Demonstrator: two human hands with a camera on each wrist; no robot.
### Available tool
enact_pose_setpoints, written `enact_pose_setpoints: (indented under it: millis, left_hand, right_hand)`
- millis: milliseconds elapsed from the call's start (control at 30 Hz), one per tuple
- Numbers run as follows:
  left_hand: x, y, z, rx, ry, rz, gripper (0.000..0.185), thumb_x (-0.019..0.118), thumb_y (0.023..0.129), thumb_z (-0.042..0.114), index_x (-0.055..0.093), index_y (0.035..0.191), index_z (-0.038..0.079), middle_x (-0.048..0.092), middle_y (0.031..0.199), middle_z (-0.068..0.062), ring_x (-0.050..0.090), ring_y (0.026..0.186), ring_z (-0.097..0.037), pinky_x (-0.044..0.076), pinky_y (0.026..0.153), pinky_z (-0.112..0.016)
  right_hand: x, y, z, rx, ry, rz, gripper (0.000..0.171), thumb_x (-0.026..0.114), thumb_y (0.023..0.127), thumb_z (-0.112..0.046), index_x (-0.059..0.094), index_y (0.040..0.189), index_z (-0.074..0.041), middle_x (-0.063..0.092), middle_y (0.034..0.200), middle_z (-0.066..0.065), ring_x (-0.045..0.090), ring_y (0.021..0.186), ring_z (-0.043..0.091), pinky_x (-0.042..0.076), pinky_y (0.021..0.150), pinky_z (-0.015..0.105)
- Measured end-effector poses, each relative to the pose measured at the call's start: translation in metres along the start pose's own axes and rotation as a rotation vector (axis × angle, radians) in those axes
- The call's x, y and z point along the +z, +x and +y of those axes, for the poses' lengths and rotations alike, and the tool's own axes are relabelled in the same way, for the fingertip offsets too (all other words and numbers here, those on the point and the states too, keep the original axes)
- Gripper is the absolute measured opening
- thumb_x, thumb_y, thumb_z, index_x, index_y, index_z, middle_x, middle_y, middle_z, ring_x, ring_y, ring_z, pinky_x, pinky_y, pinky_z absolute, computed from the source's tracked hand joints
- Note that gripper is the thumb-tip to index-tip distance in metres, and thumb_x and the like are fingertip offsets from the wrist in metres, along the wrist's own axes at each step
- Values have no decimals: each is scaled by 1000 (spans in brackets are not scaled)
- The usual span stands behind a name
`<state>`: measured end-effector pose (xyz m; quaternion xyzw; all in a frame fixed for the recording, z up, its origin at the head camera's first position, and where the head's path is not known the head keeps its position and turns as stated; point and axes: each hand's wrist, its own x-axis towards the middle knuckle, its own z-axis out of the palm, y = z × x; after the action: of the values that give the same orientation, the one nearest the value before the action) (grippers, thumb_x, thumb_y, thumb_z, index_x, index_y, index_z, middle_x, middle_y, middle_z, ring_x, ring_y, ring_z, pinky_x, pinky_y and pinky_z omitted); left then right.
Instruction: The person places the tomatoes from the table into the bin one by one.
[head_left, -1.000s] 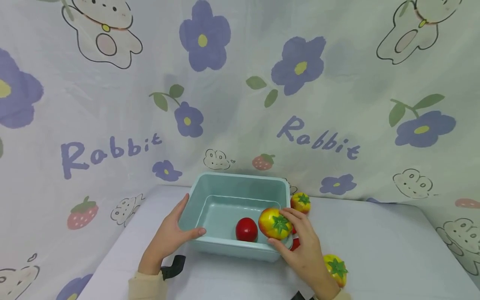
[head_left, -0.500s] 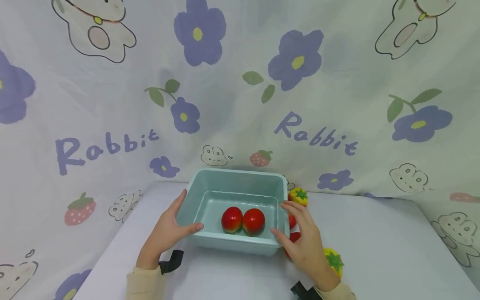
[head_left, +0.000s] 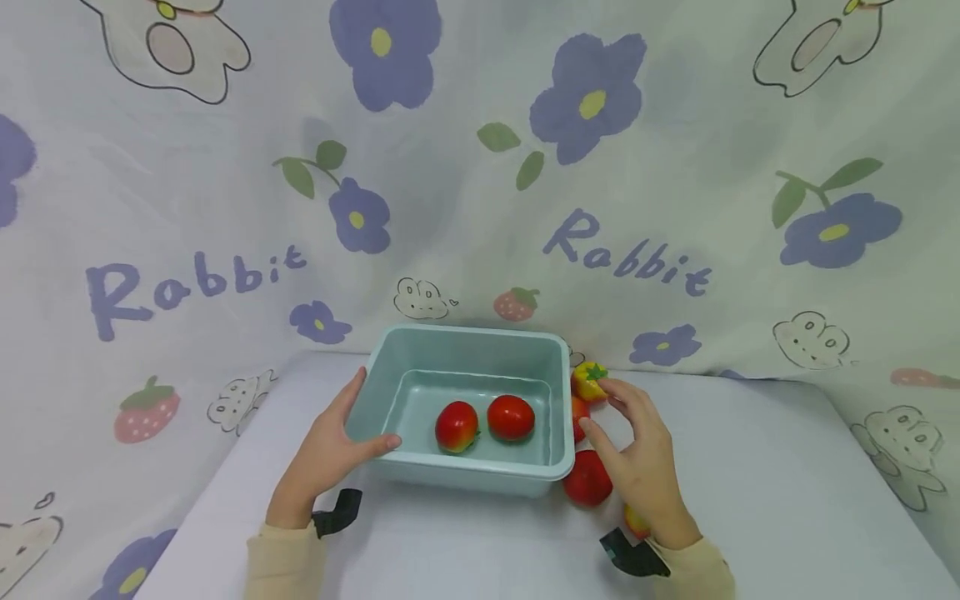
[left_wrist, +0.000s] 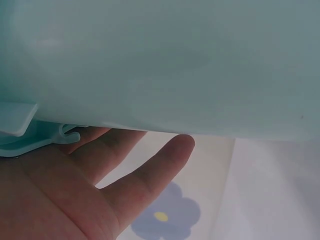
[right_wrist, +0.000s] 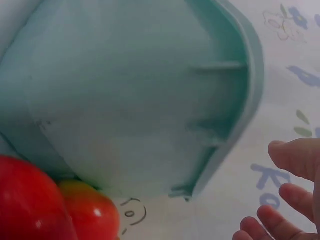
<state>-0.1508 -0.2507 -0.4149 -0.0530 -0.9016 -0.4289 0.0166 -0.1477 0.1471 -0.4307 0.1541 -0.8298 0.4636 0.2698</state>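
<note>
A pale teal plastic bin (head_left: 468, 472) stands on the table with two glossy red tomato-like fruits, the left fruit (head_left: 457, 427) and the right fruit (head_left: 512, 417), lying a little apart inside. My left hand (head_left: 327, 454) holds its left front corner, thumb over the rim. In the left wrist view, the fingers (left_wrist: 155, 182) extend along the outer wall. Right of the bin, my right hand (head_left: 643, 454) is empty, its thumb and fingers spread apart. Near its fingertips are a yellow fruit (head_left: 588, 381) with a green star-shaped top and a red fruit (head_left: 580, 417), partly hidden by the bin.
Another red fruit (head_left: 588, 478) sits beside the bin's right front corner. A yellowish fruit (head_left: 637, 522) is mostly hidden under my right wrist. Behind the white table (head_left: 765, 483) hangs a printed cloth (head_left: 465, 208), close to the bin's back.
My right hand has released a yellow-and-red fruit into the bin and moved right, outside its wall. The two fruits inside have rolled and separated. My left hand keeps its hold on the bin.
</note>
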Motion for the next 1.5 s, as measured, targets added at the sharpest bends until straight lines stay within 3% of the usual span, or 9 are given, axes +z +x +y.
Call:
enact_pose_setpoints:
  millis: [300,700,967,1133,1367,1500]
  left_hand:
    - [-3,0,-1,10,-7,5,115,84,81,41,9,163,13,16,166,-15,16,151,-41,21,114,-69]
    - [1,2,-5,15,-22,0,115,84,80,40,10,163,14,16,167,-11,15,152,-39,21,115,-68]
    - [2,1,-4,3,-11,-9,115,83,81,43,9,163,13,15,167,-13,15,151,-41,21,115,-69]
    - [1,1,-3,10,-6,-9,114,83,81,43,10,163,13,15,167,-14,15,151,-41,21,114,-69]
    - [1,1,-3,14,-17,-4,114,84,81,41,10,163,13,16,167,-13,15,151,-40,21,115,-68]
    - [0,1,-2,11,-20,-5,114,84,81,40,10,163,14,16,167,-13,15,151,-40,21,114,-69]
  right_hand:
    - [-18,-2,11,69,-29,-8,54,79,86,-3,57,135,-4,58,135,8,59,120,26,40,98,8]
    - [-44,-30,26,93,-56,-34,53,80,83,1,61,132,-8,61,128,5,53,116,-1,43,94,7]
    - [-58,-51,31,171,-76,-79,54,81,84,-3,60,133,-11,60,129,2,51,117,-5,44,93,6]
    - [-64,-63,37,170,-72,-99,57,83,81,-1,61,133,-13,59,131,3,49,120,-4,44,93,6]
    - [-72,-74,46,178,-106,-128,60,84,81,-5,60,135,-18,57,134,-2,46,122,-8,39,95,3]
    - [-75,-80,51,203,-122,-174,58,84,83,-12,59,135,-16,56,136,4,42,123,-11,35,96,0]
